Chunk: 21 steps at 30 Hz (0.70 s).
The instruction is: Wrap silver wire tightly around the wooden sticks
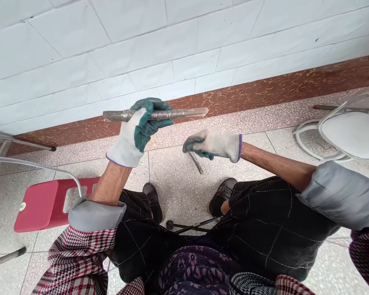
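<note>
My left hand (147, 127), in a white and green coated work glove, is closed around a flat stick (197, 112) with wire wound about its middle. The stick lies nearly level before the wall; one end shows left of the hand, the other to the right. To the right and lower, my right hand (204, 143) wears a matching glove. Its fingers are bent around a short, thin rod (197, 163) with a ridged, wound-looking surface. The rod slants down toward the floor, and its upper part is hidden by the glove. The hands are apart.
A white tiled wall (184, 37) with a brown marbled base strip (264, 90) stands ahead. On the left are a red plastic object (39, 205), a pale hose (43, 164) and metal legs (1, 157). A white-seated chair (353, 131) is at right. My shoes rest on speckled floor tiles (178, 194).
</note>
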Tool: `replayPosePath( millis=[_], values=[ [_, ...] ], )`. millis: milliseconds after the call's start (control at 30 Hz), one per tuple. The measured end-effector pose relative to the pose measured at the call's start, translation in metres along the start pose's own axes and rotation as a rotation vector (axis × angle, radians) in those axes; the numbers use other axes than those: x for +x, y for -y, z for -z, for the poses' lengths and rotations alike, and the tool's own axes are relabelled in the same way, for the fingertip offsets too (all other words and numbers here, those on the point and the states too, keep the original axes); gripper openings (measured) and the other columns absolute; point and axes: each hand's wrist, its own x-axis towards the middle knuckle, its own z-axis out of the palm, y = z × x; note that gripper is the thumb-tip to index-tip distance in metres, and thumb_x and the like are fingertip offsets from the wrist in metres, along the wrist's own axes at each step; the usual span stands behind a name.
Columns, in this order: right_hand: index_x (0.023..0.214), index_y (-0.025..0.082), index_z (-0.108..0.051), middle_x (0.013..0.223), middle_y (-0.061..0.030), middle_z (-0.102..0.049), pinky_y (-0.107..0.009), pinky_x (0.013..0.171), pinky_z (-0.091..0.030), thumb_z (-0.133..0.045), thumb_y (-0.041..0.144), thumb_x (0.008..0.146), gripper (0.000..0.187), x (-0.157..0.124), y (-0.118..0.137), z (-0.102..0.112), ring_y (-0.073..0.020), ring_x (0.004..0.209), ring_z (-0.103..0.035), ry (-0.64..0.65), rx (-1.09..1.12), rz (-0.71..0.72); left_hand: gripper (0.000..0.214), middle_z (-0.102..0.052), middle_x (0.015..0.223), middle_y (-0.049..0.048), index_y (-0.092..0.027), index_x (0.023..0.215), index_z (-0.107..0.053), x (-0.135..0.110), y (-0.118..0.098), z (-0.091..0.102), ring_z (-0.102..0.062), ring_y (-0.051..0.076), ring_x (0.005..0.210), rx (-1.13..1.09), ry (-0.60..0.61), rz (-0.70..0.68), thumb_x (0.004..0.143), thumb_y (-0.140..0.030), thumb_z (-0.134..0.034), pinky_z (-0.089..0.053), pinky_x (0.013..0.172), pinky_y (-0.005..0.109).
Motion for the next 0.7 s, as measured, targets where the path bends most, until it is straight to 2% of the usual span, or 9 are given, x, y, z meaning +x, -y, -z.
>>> replayPosePath(
  millis=[100, 133, 200, 300, 367, 433, 500, 600, 700],
  values=[
    [0.100, 0.015, -0.080, 0.071, -0.0052, -0.069, -0.021, 0.045, -0.045, -0.074, 0.028, 0.087, 0.019, -0.008, 0.002, -0.006, -0.0154, 0.059, -0.061, 0.298, 0.116, -0.028, 0.029, -0.076, 0.110, 0.0099, -0.019, 0.099, -0.070, 0.004, -0.002, 0.006, -0.075, 0.030, 0.114, -0.009, 0.004, -0.018, 0.087, -0.042, -0.082, -0.067, 0.091, 0.042],
    [0.102, 0.015, -0.080, 0.079, -0.0076, -0.073, -0.022, 0.048, -0.049, -0.077, 0.029, 0.086, 0.022, -0.008, 0.002, -0.006, -0.0176, 0.066, -0.066, 0.349, 0.157, -0.007, 0.028, -0.076, 0.109, 0.0099, -0.019, 0.098, -0.070, 0.004, -0.002, 0.008, -0.075, 0.030, 0.113, 0.000, 0.009, -0.021, 0.086, -0.041, -0.082, -0.066, 0.092, 0.043],
    [0.110, 0.016, -0.079, 0.093, -0.0101, -0.076, -0.023, 0.053, -0.054, -0.082, 0.031, 0.083, 0.030, -0.008, 0.004, -0.004, -0.0209, 0.080, -0.071, 0.361, 0.242, 0.050, 0.027, -0.076, 0.109, 0.0100, -0.018, 0.100, -0.071, 0.000, -0.006, 0.011, -0.076, 0.030, 0.110, 0.047, 0.039, -0.036, 0.085, -0.039, -0.080, -0.065, 0.094, 0.046],
    [0.124, 0.016, -0.072, 0.101, -0.0112, -0.076, -0.026, 0.057, -0.058, -0.081, 0.032, 0.085, 0.042, -0.004, 0.012, 0.000, -0.0232, 0.088, -0.073, 0.279, 0.376, 0.135, 0.025, -0.079, 0.112, 0.0094, -0.018, 0.103, -0.074, -0.009, -0.013, 0.010, -0.076, 0.027, 0.107, 0.224, 0.123, -0.102, 0.082, -0.031, -0.078, -0.062, 0.099, 0.045],
    [0.123, 0.014, -0.070, 0.091, -0.0088, -0.074, -0.024, 0.053, -0.056, -0.078, 0.030, 0.088, 0.039, -0.003, 0.021, -0.003, -0.0194, 0.076, -0.070, 0.171, 0.399, 0.172, 0.029, -0.079, 0.117, 0.0096, -0.018, 0.108, -0.075, -0.015, -0.015, 0.005, -0.074, 0.026, 0.110, 0.360, 0.167, -0.130, 0.080, -0.023, -0.078, -0.060, 0.103, 0.042],
    [0.112, 0.012, -0.073, 0.072, -0.0017, -0.064, -0.020, 0.044, -0.047, -0.075, 0.028, 0.092, 0.026, -0.004, 0.030, -0.008, -0.0118, 0.058, -0.058, 0.012, 0.349, 0.185, 0.035, -0.079, 0.122, 0.0105, -0.017, 0.115, -0.075, -0.017, -0.013, 0.002, -0.074, 0.025, 0.112, 0.482, 0.162, -0.115, 0.080, -0.019, -0.077, -0.059, 0.103, 0.039],
    [0.099, 0.013, -0.074, 0.059, 0.0043, -0.051, -0.017, 0.038, -0.034, -0.072, 0.028, 0.095, 0.015, -0.007, 0.037, -0.011, -0.0068, 0.047, -0.042, -0.130, 0.278, 0.186, 0.037, -0.080, 0.118, 0.0103, -0.016, 0.120, -0.075, -0.014, -0.007, 0.002, -0.074, 0.024, 0.108, 0.634, 0.115, -0.086, 0.083, -0.020, -0.074, -0.059, 0.099, 0.037],
    [0.093, 0.014, -0.075, 0.055, 0.0062, -0.045, -0.019, 0.036, -0.024, -0.067, 0.026, 0.095, 0.015, -0.010, 0.039, -0.010, -0.0058, 0.045, -0.035, -0.199, 0.223, 0.182, 0.039, -0.080, 0.102, 0.0066, -0.016, 0.121, -0.076, -0.008, 0.003, 0.006, -0.074, 0.022, 0.097, 0.821, 0.085, -0.052, 0.083, -0.023, -0.073, -0.058, 0.092, 0.036],
    [0.090, 0.014, -0.076, 0.054, 0.0068, -0.043, -0.020, 0.036, -0.021, -0.063, 0.021, 0.092, 0.015, -0.011, 0.036, -0.003, -0.0058, 0.043, -0.033, -0.237, 0.202, 0.163, 0.042, -0.077, 0.093, 0.0032, -0.016, 0.122, -0.075, -0.005, 0.006, 0.007, -0.071, 0.019, 0.084, 0.756, 0.133, 0.016, 0.081, -0.025, -0.076, -0.058, 0.079, 0.032]
  ],
)
